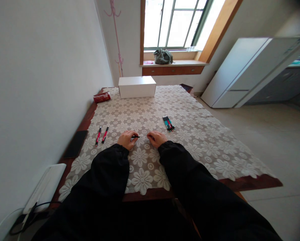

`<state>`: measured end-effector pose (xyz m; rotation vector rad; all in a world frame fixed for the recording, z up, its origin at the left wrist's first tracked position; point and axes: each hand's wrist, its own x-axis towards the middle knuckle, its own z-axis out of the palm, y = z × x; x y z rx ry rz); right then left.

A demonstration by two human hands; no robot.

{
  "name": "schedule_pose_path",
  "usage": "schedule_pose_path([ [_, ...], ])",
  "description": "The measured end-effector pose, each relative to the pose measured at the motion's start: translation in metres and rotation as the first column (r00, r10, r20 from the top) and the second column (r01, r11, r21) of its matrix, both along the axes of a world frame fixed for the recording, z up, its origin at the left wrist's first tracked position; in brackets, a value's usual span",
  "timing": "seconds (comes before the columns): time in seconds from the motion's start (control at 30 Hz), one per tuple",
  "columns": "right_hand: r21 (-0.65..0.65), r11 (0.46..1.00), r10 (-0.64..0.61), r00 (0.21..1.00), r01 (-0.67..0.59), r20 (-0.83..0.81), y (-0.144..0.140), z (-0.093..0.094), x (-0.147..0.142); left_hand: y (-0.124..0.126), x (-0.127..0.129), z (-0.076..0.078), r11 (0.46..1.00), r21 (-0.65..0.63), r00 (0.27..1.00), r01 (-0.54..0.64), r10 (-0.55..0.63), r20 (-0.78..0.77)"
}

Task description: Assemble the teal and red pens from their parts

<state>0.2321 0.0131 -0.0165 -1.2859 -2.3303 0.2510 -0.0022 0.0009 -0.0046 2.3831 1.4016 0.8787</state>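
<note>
Black sleeves [109,180] reach forward over the lace-covered desk [202,140], both hands meeting on one thin pen part.

The left hand [126,139] pinches the dark end of a slim pen refill [141,136], and the right hand [157,138] closes on its other end, holding it level just above the cloth. Two red pens [101,134] lie apart to the left and a bunch of teal pens [168,123] to the right, seemingly sorted by colour. A white box [137,86] stands at the far edge.

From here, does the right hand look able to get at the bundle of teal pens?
Probably yes: the teal pens lie just beyond the right hand on open tablecloth, though it currently holds a thin pen part.
</note>
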Motion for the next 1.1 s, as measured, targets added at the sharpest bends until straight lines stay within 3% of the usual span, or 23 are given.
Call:
schedule_pose_path([
  [0.93, -0.077, 0.990, 0.116, 0.993, -0.117, -0.014, -0.0066, 0.0067, -0.0034, -0.0019, 0.0019, 0.0053, 0.993, 0.002, 0.993, 0.118, -0.118, 0.029],
  [1.1, -0.044, 0.992, 0.119, 0.990, -0.122, -0.078, -0.0087, 0.0086, -0.0037, -0.0007, 0.0005, 0.0034, 0.996, -0.003, 0.995, 0.084, -0.084, 0.049],
])
